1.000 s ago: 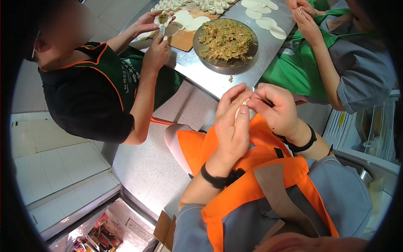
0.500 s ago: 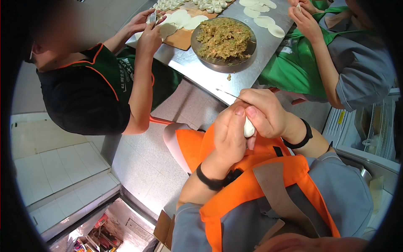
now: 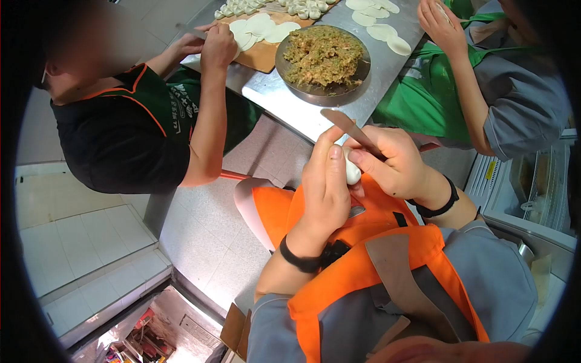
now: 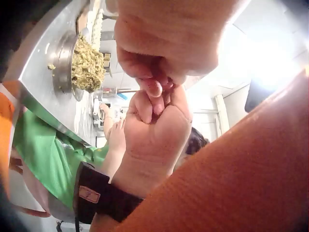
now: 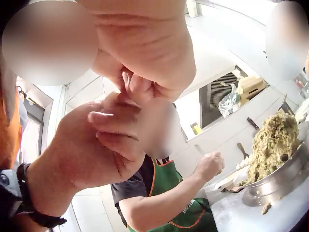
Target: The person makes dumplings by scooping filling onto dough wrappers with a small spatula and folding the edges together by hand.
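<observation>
In the head view a small white dumpling [image 3: 351,169] sits between the two hands. The left hand [image 3: 327,181] has its fingers and thumb round the dumpling's left side. From the other side the right hand [image 3: 396,160] pinches it with the thumb, and also holds a flat metal spatula [image 3: 354,131] whose blade points up and left. In the left wrist view the left hand [image 4: 169,38] and right hand [image 4: 157,125] meet with curled fingers, the dumpling hidden. The right wrist view shows the fingers touching likewise.
A metal bowl [image 3: 322,91] of green-brown filling stands on the steel table [image 3: 266,97]. Behind lie a wooden board [image 3: 260,57], round wrappers [image 3: 381,31] and rows of dumplings [image 3: 242,7]. One person in a dark apron [image 3: 127,127] is at left, another in green [image 3: 411,103] at right.
The hands have parted slightly from their tight clasp round the dumpling. The spatula's flat blade has turned into view above them. Earlier still, the wrapper was being pinched at its edge.
</observation>
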`<state>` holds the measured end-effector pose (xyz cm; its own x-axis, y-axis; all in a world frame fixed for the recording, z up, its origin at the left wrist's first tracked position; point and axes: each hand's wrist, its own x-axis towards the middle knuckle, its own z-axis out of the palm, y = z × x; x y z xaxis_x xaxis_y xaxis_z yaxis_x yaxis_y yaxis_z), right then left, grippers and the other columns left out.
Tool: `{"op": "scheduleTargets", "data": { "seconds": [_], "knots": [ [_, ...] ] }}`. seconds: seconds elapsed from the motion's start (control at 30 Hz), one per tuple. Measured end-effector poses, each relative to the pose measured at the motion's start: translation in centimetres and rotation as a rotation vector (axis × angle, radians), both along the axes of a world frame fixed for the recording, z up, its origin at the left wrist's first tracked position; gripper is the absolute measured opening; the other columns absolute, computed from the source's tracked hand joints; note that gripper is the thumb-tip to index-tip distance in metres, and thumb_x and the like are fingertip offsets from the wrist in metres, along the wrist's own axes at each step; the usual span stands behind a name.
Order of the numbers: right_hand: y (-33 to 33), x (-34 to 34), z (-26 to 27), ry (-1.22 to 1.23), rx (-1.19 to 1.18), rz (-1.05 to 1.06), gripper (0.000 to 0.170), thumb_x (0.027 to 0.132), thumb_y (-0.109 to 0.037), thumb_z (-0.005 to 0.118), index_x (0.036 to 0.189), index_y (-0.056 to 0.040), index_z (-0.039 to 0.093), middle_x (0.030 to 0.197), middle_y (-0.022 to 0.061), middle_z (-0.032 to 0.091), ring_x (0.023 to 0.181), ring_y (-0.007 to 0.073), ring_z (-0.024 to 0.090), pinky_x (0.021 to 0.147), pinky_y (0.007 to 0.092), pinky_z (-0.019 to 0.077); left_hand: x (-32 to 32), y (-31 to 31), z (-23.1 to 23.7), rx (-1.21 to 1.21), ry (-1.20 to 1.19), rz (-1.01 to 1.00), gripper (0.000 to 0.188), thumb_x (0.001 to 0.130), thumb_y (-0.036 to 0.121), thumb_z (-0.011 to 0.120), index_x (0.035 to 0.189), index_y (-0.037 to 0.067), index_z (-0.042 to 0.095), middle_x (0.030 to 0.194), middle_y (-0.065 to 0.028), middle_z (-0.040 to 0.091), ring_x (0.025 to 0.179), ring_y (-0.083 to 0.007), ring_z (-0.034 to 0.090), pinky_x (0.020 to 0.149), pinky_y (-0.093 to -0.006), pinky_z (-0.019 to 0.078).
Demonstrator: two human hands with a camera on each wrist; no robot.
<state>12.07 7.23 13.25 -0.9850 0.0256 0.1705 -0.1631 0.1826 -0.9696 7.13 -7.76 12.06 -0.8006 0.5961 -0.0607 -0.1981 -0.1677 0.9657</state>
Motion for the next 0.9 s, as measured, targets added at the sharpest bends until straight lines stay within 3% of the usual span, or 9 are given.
{"op": "scheduleTargets", "data": {
  "seconds": [0.1,0.13,0.2,0.37,0.5,0.57,0.67,0.83,0.9],
  "knots": [
    [0.4,-0.4,-0.6,0.209,0.217,-0.114,0.011,0.093,-0.004,0.055,0.099,0.0018,0.063,0.078,0.0099,0.063,0.071,0.0157,0.063,0.063,0.0311,0.0480,-0.6,0.3,-0.9,-0.058,0.237,-0.065,0.035,0.104,0.021,0.043,0.129,-0.004,0.047,0.081,-0.0056,0.061,0.063,-0.0090,0.056,0.056,-0.0232,0.0451],
    [0.7,-0.4,-0.7,0.182,0.207,-0.135,0.010,0.093,-0.004,0.056,0.098,0.0019,0.063,0.077,0.0104,0.062,0.070,0.0163,0.062,0.063,0.0310,0.0477,-0.4,0.2,-0.4,-0.085,0.117,-0.061,0.029,0.101,0.015,0.052,0.125,-0.002,0.048,0.080,-0.0030,0.060,0.069,-0.0077,0.054,0.059,-0.0238,0.0441],
    [1.3,-0.4,-0.7,0.127,0.188,-0.177,0.008,0.092,-0.004,0.057,0.094,0.0020,0.062,0.075,0.0114,0.061,0.066,0.0175,0.060,0.062,0.0308,0.0470,-0.4,-0.1,-1.5,-0.159,0.247,0.015,0.023,0.099,0.011,0.054,0.118,-0.001,0.050,0.078,-0.0028,0.058,0.066,-0.0072,0.053,0.057,-0.0232,0.0436],
    [2.1,-0.8,-1.8,0.116,0.118,-0.154,0.008,0.093,-0.004,0.056,0.093,0.0022,0.062,0.074,0.0102,0.060,0.065,0.0161,0.057,0.061,0.0296,0.0458,-0.8,0.2,-1.0,-0.126,0.099,0.062,0.010,0.097,0.005,0.057,0.104,0.002,0.050,0.066,-0.0025,0.054,0.053,-0.0067,0.049,0.049,-0.0235,0.0392],
    [2.4,-1.4,-1.3,-0.089,-0.181,-0.098,0.010,0.095,-0.006,0.056,0.096,0.0015,0.062,0.079,0.0031,0.061,0.069,0.0086,0.055,0.063,0.0246,0.0451,-1.7,0.6,-1.6,-0.236,0.341,0.087,0.006,0.097,0.003,0.055,0.102,0.002,0.051,0.062,-0.0026,0.052,0.051,-0.0080,0.050,0.047,-0.0255,0.0390],
    [3.3,-2.0,-0.9,-0.157,-0.184,-0.040,0.009,0.094,-0.007,0.057,0.097,0.0014,0.061,0.076,0.0064,0.059,0.068,0.0119,0.057,0.062,0.0270,0.0450,-2.1,1.1,-2.1,-0.259,0.473,0.112,0.004,0.097,0.002,0.053,0.101,0.002,0.051,0.061,-0.0027,0.052,0.051,-0.0086,0.050,0.048,-0.0260,0.0392],
    [4.5,-3.2,-0.8,-0.118,-0.010,0.008,0.010,0.094,-0.009,0.059,0.095,0.0006,0.060,0.074,0.0082,0.058,0.069,0.0140,0.058,0.062,0.0285,0.0453,-2.9,1.8,-2.4,-0.257,0.427,0.074,0.004,0.099,0.001,0.049,0.103,0.002,0.049,0.064,-0.0033,0.054,0.052,-0.0091,0.051,0.048,-0.0249,0.0405],
    [7.7,-7.5,-0.9,-0.052,0.297,-0.054,0.015,0.095,-0.016,0.058,0.093,-0.0015,0.060,0.077,0.0083,0.059,0.072,0.0150,0.057,0.066,0.0295,0.0460,-4.9,4.0,-1.1,-0.062,0.024,0.082,0.022,0.101,0.004,0.043,0.122,0.000,0.041,0.074,-0.0060,0.059,0.054,-0.0100,0.055,0.050,-0.0228,0.0434],
    [10.2,-11.1,-1.2,-0.101,0.164,-0.194,0.019,0.095,-0.020,0.059,0.094,-0.0017,0.061,0.078,0.0045,0.061,0.074,0.0114,0.057,0.068,0.0296,0.0466,-6.0,4.0,-1.3,-0.064,-0.035,0.092,0.027,0.102,0.006,0.041,0.128,0.000,0.039,0.077,-0.0069,0.060,0.055,-0.0098,0.055,0.051,-0.0223,0.0443]
  ]
}}
